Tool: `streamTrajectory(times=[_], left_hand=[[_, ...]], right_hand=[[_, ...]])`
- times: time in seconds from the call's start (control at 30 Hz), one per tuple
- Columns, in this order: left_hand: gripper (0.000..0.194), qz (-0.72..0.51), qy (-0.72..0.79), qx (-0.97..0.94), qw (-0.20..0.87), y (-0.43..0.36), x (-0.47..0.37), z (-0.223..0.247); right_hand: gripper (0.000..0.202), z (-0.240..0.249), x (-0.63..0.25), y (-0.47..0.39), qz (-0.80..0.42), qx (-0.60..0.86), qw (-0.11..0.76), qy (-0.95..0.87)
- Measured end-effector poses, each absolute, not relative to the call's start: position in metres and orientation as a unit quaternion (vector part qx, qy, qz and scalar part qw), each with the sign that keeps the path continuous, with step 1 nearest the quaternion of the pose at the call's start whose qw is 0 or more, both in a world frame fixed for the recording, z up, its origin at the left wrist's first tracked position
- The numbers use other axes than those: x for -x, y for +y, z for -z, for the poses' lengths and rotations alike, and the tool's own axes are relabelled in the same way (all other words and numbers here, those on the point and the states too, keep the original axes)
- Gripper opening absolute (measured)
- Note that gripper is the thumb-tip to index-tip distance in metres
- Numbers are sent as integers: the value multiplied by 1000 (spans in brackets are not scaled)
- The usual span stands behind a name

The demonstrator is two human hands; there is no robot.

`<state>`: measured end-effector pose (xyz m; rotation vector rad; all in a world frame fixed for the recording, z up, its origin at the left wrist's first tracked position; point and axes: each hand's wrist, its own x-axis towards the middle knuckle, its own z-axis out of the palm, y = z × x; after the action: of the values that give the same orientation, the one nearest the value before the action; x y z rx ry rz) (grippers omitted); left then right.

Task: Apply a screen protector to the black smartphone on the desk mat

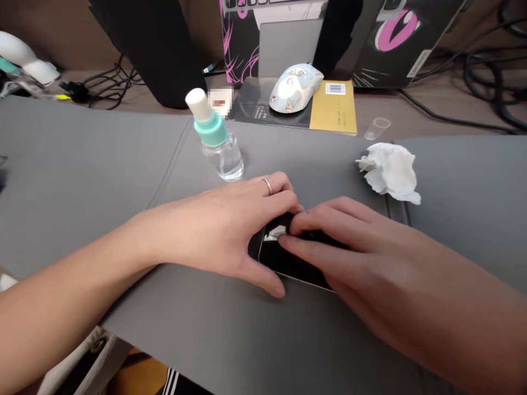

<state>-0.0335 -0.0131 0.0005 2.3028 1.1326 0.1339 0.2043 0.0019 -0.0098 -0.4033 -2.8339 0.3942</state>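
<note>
A black phone (288, 263) lies flat on the grey desk mat (102, 181). My left hand (230, 227), a ring on one finger, grips the phone's left end, thumb on the near edge and fingers over the far edge. My right hand (349, 247) lies over the phone's right part, fingertips pressing on the dark screen near a small white patch. Most of the phone is hidden under both hands.
A clear spray bottle (216, 140) with a teal collar stands behind my left hand. A crumpled white tissue (391, 173) and a clear cap (376, 128) lie to the right. A computer mouse (294, 88) rests on a yellow book (335, 107); cables run along the back.
</note>
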Motion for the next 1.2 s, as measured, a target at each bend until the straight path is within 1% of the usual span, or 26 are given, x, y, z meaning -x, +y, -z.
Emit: streamTrajectory(times=[0.1, 0.2, 0.27, 0.33, 0.4, 0.47, 0.5, 0.57, 0.67, 0.77, 0.93, 1.03, 1.13, 1.2], left_hand=[[59, -62, 413, -862, 288, -12, 34, 1], [63, -67, 415, -859, 291, -12, 35, 1], [63, -65, 419, -858, 290, -12, 35, 2], [62, -66, 423, -857, 288, -13, 35, 2], [62, -67, 427, -854, 289, -13, 34, 1], [63, -67, 431, -852, 289, -14, 33, 1], [63, -65, 433, -851, 289, -15, 33, 1], [63, -63, 435, -851, 287, -16, 33, 1], [64, -52, 440, -852, 280, -17, 33, 3], [64, -48, 449, -851, 268, -19, 33, 4], [61, -70, 471, -840, 260, -21, 29, 6], [62, -72, 474, -838, 260, -21, 27, 6], [61, -69, 483, -831, 268, -21, 26, 4], [60, -66, 482, -829, 274, -20, 26, 3]], right_hand=[[37, 12, -201, -3, -92, 100, 128, -982], [39, 11, -207, -7, -98, 102, 141, -980], [37, 5, -217, -3, -103, 126, 150, -975], [29, -5, -229, 6, -75, 202, 163, -963], [23, -15, -241, 18, -14, 312, 166, -935], [28, -19, -251, 30, 47, 384, 153, -909], [31, -19, -255, 36, 56, 400, 135, -905], [33, -14, -259, 44, 26, 407, 99, -908], [28, -4, -257, 54, -25, 415, 74, -907], [24, -1, -253, 62, -22, 426, 64, -902], [22, -18, -258, 54, -37, 406, 61, -911], [15, -28, -259, 30, -108, 400, 64, -908], [14, -31, -252, 10, -193, 403, 9, -894], [13, -30, -248, 7, -210, 420, -32, -882]])
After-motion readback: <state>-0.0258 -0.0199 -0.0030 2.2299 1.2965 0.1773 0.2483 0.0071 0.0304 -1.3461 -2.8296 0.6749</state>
